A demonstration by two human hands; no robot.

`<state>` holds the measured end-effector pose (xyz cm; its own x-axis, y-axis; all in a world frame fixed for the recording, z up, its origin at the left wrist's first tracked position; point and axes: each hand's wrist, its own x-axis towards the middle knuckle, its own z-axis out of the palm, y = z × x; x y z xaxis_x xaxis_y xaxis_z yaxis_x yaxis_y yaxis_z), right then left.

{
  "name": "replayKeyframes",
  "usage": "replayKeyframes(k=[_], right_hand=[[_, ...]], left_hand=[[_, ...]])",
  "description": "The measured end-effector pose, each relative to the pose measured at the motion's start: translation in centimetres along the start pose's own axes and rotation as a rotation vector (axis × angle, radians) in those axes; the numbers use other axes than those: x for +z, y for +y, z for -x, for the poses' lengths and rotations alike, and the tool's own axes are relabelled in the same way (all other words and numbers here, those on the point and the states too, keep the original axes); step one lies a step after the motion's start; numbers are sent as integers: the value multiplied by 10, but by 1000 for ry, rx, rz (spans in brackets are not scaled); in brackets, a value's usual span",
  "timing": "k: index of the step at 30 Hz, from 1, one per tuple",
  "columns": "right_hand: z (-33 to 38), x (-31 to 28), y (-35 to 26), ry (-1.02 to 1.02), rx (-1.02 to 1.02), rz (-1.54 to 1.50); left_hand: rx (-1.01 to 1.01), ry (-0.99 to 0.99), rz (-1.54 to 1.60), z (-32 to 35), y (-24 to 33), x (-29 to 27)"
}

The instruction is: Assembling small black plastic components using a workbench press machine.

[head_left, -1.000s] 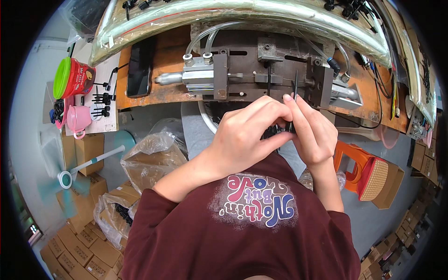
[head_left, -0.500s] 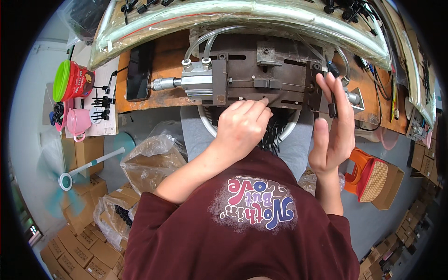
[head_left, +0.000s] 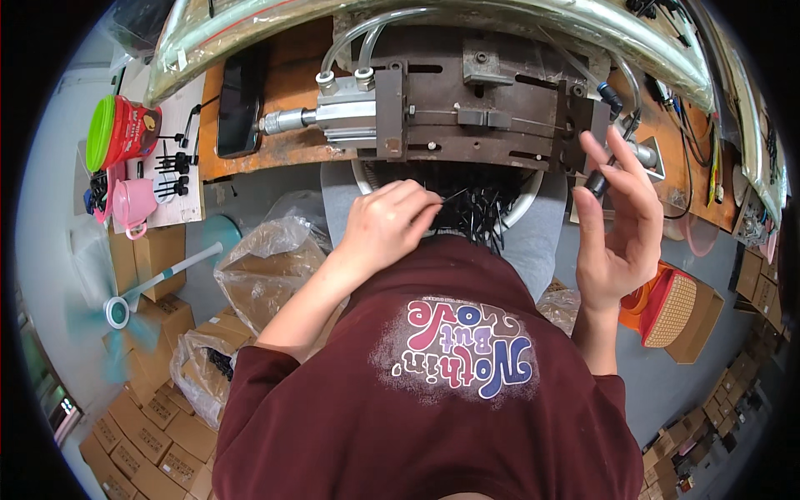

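Note:
My left hand is closed over my lap, just off the near edge of a dark metal fixture. A thin black strip sticks out from its fingertips. Below and beyond them, several slim black pieces lie heaped inside a white-rimmed container between my legs. At the fixture's right end, my right hand is raised with a small black cylindrical part between thumb and fingers. A small grey block sits mid-fixture with a thin metal rod through it.
A silver pneumatic cylinder with clear hoses stands at the fixture's left. Beyond it lies a black phone. At far left are a red tub, a pink cup and black parts. A fan and a red-orange stool stand lower.
My left hand has drawn back from the fixture's edge toward my lap, leftward. My right hand has shifted slightly right, its fingers now curled around the black part. The view has tilted a little.

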<state>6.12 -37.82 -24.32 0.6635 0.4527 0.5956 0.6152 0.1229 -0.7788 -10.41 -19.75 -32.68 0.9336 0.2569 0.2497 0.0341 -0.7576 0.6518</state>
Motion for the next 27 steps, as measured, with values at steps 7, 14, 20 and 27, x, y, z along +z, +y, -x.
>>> replayKeyframes(k=[7,14,20,27], right_hand=[[6,7,-3,-255,-119,377],[23,22,8,-368,-122,433],[28,31,16,-428,-178,514],[25,43,23,-439,-265,648]], left_hand=[[-224,-57,-178,51,-69,43],[-187,-103,-252,62,-92,58],[-27,-337,-400,62,-102,58],[24,-428,-456,63,-111,62]])
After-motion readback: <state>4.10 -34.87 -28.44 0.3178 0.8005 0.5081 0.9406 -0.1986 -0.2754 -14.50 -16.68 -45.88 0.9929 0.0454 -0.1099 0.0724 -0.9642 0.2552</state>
